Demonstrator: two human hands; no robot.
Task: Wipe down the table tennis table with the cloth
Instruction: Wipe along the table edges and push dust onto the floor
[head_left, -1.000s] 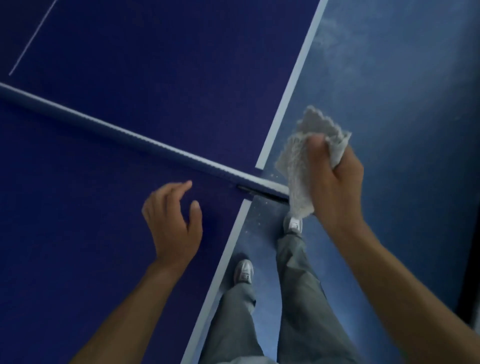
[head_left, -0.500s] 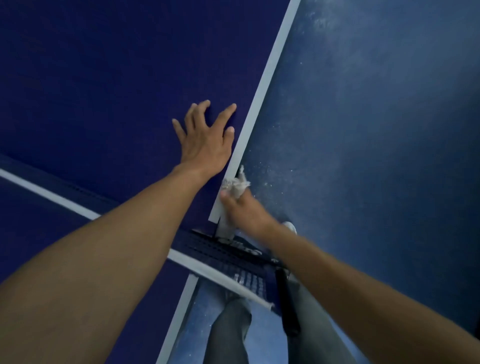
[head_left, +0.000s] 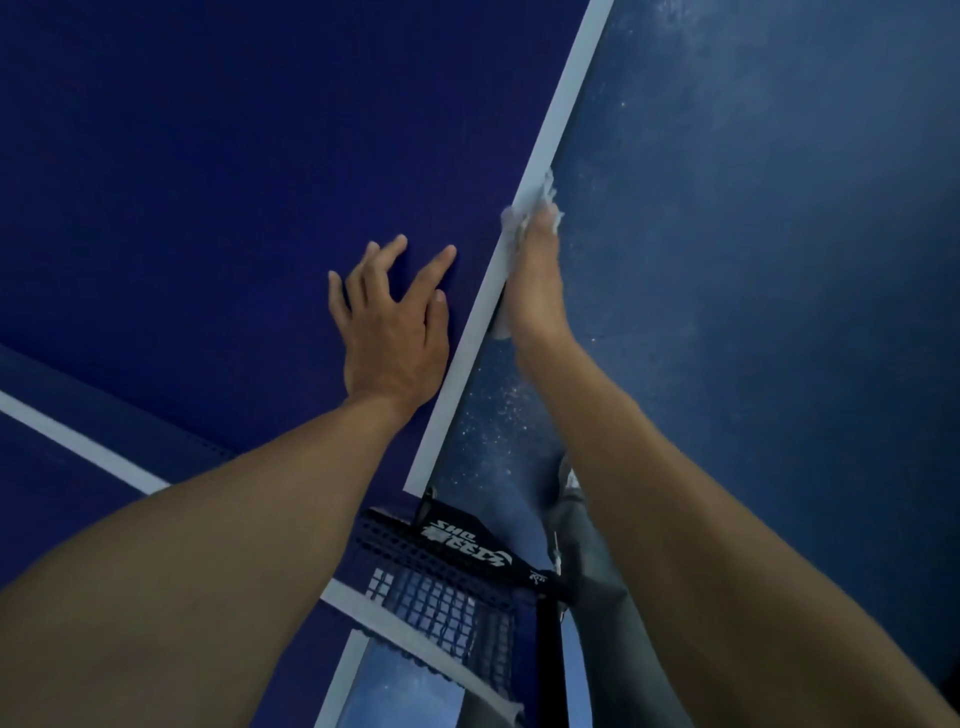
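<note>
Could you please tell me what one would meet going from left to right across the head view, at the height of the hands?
Table top → left hand → white side line → right hand on the cloth at the table's edge → floor.
</note>
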